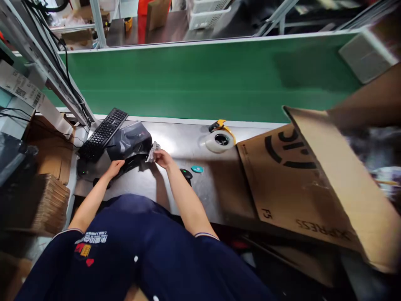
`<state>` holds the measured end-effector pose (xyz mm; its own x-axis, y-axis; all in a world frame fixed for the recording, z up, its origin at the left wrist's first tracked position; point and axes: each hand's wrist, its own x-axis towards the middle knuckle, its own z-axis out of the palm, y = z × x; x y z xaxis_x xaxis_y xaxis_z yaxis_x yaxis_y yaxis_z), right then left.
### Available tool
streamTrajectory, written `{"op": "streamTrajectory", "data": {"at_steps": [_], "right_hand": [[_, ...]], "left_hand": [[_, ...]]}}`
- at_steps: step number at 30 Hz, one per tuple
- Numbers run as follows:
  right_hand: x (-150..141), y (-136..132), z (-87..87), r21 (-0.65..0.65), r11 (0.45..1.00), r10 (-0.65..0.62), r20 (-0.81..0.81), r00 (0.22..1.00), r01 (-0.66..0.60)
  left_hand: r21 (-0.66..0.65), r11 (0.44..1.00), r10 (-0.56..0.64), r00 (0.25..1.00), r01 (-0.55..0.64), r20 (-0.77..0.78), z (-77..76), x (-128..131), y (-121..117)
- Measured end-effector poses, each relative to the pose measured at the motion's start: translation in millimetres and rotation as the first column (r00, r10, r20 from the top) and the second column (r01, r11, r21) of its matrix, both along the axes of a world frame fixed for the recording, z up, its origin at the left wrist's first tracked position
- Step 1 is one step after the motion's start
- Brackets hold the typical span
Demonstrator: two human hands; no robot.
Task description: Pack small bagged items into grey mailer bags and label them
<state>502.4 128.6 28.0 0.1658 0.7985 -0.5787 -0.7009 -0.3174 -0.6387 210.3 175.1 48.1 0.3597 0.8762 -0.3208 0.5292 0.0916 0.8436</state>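
Observation:
My left hand (115, 168) is closed on the near edge of a black plastic bag (133, 163) at the left of the metal table. Between the fingers of my right hand (163, 158) is a small crumpled packet of clear plastic (152, 152), held at the bag's right end. What the packet contains is too small to make out. Just beyond both hands, a dark plastic-wrapped package (133, 136) lies against the keyboard (105, 129). A black handheld device (186, 174) is partly hidden behind my right forearm.
A tape dispenser with a clear roll (219, 140) and a teal disc (197, 169) lie on the table (178, 142). A large open carton (282, 175) fills the right side. Behind runs a green conveyor belt (188, 79) carrying a white box (366, 54). Flattened cardboard (52, 205) is stacked at left.

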Motion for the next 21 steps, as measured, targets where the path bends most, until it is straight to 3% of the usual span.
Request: {"op": "streamTrajectory", "data": {"at_steps": [3,7,9,11,16,19,21], "right_hand": [[25,-31,8.0,-0.035,0.996,0.083,0.182,0.980,-0.078],[61,-92,13.9,-0.126,0.987,-0.005,0.614,0.790,0.104],[58,-117,15.0,-0.106,0.983,-0.037,0.687,0.725,0.151],[33,-132,14.1,-0.078,0.990,-0.031,0.686,0.727,0.117],[-53,-114,4.3,-0.066,0.993,0.121,0.488,0.865,-0.101],[-68,-88,1.1,0.012,0.989,0.131,0.405,0.905,-0.149],[-63,-73,0.9,0.031,0.994,0.083,0.374,0.924,-0.102]], "left_hand": [[0.108,0.992,-0.059,0.992,0.071,-0.108,8.0,11,-7],[0.172,0.956,-0.187,0.944,0.238,-0.270,8.8,39,-21],[0.146,0.928,-0.280,0.900,0.343,-0.333,7.2,57,-26],[0.134,0.899,-0.343,0.860,0.418,-0.378,6.9,73,-30],[0.180,0.840,-0.400,0.809,0.511,-0.430,19.8,88,-45],[0.195,0.809,-0.432,0.785,0.555,-0.444,33.3,78,-51],[0.214,0.799,-0.437,0.788,0.561,-0.434,41.4,67,-50]]}}
